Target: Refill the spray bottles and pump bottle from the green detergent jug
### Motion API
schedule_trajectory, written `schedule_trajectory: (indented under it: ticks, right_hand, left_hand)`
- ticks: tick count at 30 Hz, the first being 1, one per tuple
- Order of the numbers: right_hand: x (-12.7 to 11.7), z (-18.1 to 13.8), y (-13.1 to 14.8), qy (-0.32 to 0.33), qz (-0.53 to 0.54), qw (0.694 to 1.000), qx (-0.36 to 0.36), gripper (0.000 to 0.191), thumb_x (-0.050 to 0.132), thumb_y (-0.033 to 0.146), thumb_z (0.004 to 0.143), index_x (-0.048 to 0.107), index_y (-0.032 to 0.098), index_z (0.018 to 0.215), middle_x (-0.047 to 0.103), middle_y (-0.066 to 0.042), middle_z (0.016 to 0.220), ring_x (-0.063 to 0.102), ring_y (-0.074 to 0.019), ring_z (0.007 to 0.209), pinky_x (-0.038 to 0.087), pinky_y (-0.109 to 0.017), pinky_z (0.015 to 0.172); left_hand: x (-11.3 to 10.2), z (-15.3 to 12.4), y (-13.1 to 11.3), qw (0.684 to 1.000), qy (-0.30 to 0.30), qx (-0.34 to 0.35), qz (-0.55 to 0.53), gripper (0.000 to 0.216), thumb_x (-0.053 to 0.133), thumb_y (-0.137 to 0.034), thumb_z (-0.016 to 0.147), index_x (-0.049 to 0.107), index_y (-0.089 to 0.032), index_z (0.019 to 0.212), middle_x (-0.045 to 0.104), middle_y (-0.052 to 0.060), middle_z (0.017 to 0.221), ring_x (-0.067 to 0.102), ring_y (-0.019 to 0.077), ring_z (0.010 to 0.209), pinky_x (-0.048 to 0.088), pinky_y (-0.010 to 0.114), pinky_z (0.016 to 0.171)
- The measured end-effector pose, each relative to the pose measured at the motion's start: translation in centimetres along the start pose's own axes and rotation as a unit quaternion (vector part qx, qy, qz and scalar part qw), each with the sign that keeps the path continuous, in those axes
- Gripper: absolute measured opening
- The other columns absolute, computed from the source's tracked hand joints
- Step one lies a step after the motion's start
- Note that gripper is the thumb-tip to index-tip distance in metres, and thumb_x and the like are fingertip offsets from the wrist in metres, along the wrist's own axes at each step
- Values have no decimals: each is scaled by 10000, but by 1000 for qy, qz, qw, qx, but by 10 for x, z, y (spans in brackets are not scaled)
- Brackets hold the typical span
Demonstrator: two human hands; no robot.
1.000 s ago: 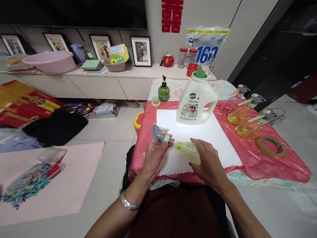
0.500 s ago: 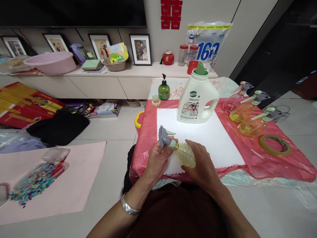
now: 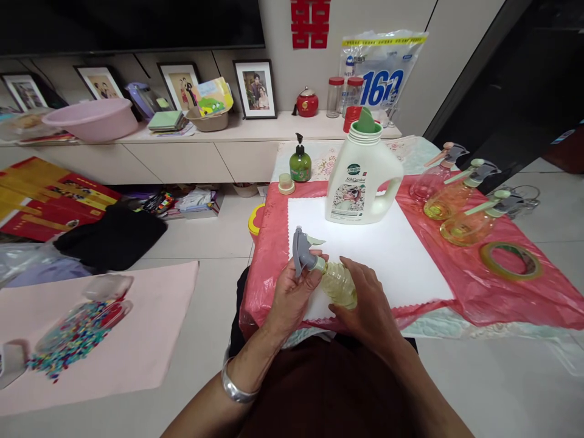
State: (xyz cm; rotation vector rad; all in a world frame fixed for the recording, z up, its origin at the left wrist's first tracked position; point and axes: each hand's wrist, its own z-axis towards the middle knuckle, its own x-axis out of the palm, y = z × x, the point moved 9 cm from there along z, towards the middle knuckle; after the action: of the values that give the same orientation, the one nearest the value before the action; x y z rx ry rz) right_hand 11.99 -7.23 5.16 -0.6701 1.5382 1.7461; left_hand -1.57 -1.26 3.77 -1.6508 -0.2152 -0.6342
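A clear spray bottle (image 3: 338,285) with yellowish liquid lies tilted between my hands, its grey spray head (image 3: 302,252) pointing up and left. My left hand (image 3: 292,289) closes round the collar just under the spray head. Wrapped round the base of the bottle is my right hand (image 3: 367,298). Both hands are over the near edge of a white sheet (image 3: 392,261) on the red plastic table cover (image 3: 262,261). Beyond them stands a large cream jug (image 3: 360,176), uncapped, with a green piece in its mouth.
At the right stand several spray bottles (image 3: 472,222) beside a tape roll (image 3: 511,260). A green pump bottle (image 3: 300,164) and a small cap (image 3: 286,184) are at the back left. Colourful small pieces (image 3: 73,340) lie on a pink mat (image 3: 150,340) on the floor.
The view has shifted slightly. Both hands keep their grip on the spray bottle, and its tilt is nearly the same. The jug and other bottles stay in place.
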Motion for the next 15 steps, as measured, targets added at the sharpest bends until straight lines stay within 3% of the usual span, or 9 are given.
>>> schedule_trajectory:
  ticks: [7, 10, 15]
  right_hand:
    - [4, -4, 2, -8, 13, 1000, 9, 804, 651, 182, 702, 343, 274, 1438, 514, -112, 1376, 474, -317, 1252, 429, -562, 1040]
    - [6, -4, 1, -7, 35, 999, 17, 817, 661, 184, 693, 345, 271, 1440, 518, -108, 1366, 478, -307, 1243, 432, -550, 1043]
    - [7, -4, -2, -5, 55, 998, 39, 824, 677, 190, 675, 360, 259, 1432, 535, -92, 1346, 480, -288, 1239, 441, -524, 1037]
  left_hand:
    - [-14, 0, 4, 997, -70, -12, 15, 407, 892, -369, 670, 752, -213, 1020, 712, 15, 912, 635, 165, 827, 477, 304, 858]
    - [-14, 1, 2, 997, -70, -29, 22, 445, 906, -351, 648, 752, -200, 1037, 711, 14, 868, 626, 156, 790, 479, 291, 824]
    - [-11, 2, -11, 999, -45, 5, 31, 414, 900, -331, 665, 721, -200, 1015, 712, 10, 931, 632, 140, 846, 472, 269, 856]
